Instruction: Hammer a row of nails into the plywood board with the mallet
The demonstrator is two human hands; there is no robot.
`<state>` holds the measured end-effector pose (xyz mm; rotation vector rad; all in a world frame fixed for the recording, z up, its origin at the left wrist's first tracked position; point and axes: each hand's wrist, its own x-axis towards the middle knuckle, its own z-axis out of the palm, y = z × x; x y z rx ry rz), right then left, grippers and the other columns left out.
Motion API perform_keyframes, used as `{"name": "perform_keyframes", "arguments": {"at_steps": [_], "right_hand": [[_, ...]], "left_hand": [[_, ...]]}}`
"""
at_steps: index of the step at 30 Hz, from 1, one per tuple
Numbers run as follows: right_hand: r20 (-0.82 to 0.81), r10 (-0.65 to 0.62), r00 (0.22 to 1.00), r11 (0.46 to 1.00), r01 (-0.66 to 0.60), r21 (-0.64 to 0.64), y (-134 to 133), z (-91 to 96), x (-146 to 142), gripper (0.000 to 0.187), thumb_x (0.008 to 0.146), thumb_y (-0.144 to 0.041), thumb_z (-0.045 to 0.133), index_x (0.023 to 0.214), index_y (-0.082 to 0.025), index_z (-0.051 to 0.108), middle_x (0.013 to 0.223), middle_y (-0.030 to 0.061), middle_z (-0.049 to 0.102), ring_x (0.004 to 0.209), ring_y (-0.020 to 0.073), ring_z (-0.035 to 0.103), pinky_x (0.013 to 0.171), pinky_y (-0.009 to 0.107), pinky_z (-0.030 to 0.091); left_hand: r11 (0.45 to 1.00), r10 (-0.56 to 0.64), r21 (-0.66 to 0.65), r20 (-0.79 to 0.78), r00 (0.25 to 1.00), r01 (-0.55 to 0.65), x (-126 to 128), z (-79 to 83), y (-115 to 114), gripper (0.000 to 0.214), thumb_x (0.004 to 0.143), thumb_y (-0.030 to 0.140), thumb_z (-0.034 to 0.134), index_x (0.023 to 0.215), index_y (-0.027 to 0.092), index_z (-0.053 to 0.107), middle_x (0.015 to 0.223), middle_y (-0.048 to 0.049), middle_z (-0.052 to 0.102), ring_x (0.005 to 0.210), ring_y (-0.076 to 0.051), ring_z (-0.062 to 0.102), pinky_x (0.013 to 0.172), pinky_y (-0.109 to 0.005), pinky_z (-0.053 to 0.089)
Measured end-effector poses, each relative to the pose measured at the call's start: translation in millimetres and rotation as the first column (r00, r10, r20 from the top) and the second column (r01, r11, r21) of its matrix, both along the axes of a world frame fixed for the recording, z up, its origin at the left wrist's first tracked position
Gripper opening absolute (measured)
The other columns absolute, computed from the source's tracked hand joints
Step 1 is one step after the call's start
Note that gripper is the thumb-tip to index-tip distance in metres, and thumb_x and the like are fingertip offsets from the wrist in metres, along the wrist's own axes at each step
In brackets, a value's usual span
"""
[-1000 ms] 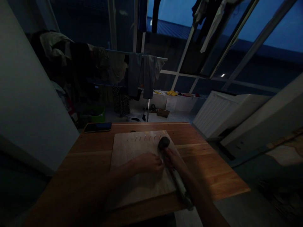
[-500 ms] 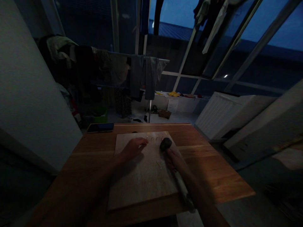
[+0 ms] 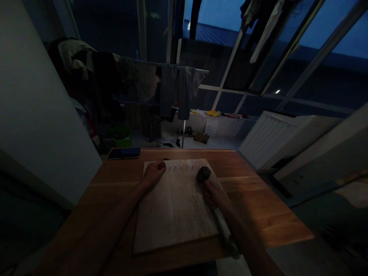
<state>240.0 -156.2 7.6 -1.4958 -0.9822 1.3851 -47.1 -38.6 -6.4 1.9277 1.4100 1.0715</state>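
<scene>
A pale wooden board (image 3: 175,214) lies on the table. Several thin nails (image 3: 180,167) stand in a row along its far edge. My left hand (image 3: 153,174) is at the left end of that row, fingers curled together beside the end nail; whatever is between the fingertips is too dark and small to make out. My right hand (image 3: 214,193) grips a hammer close below its dark, rounded head (image 3: 203,174). The hammer's pale handle (image 3: 222,226) runs back under my forearm past the board's near edge. One loose nail (image 3: 195,199) lies flat on the board, left of my right hand.
The wooden table (image 3: 253,203) extends beyond the board on both sides. A phone (image 3: 124,153) lies at its far left corner. A small dark round thing (image 3: 166,159) sits behind the board. Laundry hangs on a rack (image 3: 184,90) beyond, and a white ribbed panel (image 3: 266,138) stands right.
My left hand has moved left along the row to its left end, uncovering more standing nails. My right hand still holds the hammer in nearly the same place. The view has shifted slightly.
</scene>
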Motion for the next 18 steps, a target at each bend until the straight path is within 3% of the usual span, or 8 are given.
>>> {"name": "perform_keyframes", "arguments": {"at_steps": [5, 12, 18], "right_hand": [[-0.029, 0.04, 0.999, 0.998, -0.039, 0.039, 8, 3.7, -26, 0.051, 0.078, -0.072, 0.059, 0.088, -0.023, 0.051, 0.045, -0.013, 0.038, 0.027, 0.0084, 0.034, 0.027, 0.02, 0.024], [-0.037, 0.175, 0.984, 0.975, -0.168, 0.142, 51, 24.4, -95, 0.048, 0.085, -0.07, 0.054, 0.091, -0.022, 0.052, 0.045, -0.0131, 0.041, 0.027, 0.008, 0.035, 0.027, 0.02, 0.026], [0.018, 0.227, 0.974, 0.945, -0.224, 0.237, 71, 35.0, -126, 0.046, 0.092, -0.066, 0.047, 0.092, -0.021, 0.055, 0.043, -0.0129, 0.041, 0.027, 0.0087, 0.038, 0.029, 0.02, 0.026]], "left_hand": [[1.0, 0.01, 0.005, 0.035, 0.999, -0.01, 0, -4.2, 2, 0.019, 0.076, 0.024, 0.066, 0.093, 0.02, 0.072, 0.076, -0.001, 0.074, 0.071, -0.018, 0.068, 0.071, -0.027, 0.05], [1.0, 0.014, 0.007, 0.052, 0.999, -0.014, 0, -3.3, -1, 0.021, 0.076, 0.021, 0.066, 0.097, 0.018, 0.07, 0.075, -0.0009, 0.074, 0.071, -0.017, 0.068, 0.069, -0.026, 0.05], [0.999, -0.021, -0.027, 0.059, 0.998, 0.023, -1, -1.6, -2, 0.025, 0.08, 0.019, 0.063, 0.103, 0.019, 0.071, 0.078, -0.0007, 0.075, 0.073, -0.017, 0.069, 0.07, -0.025, 0.05]]}}
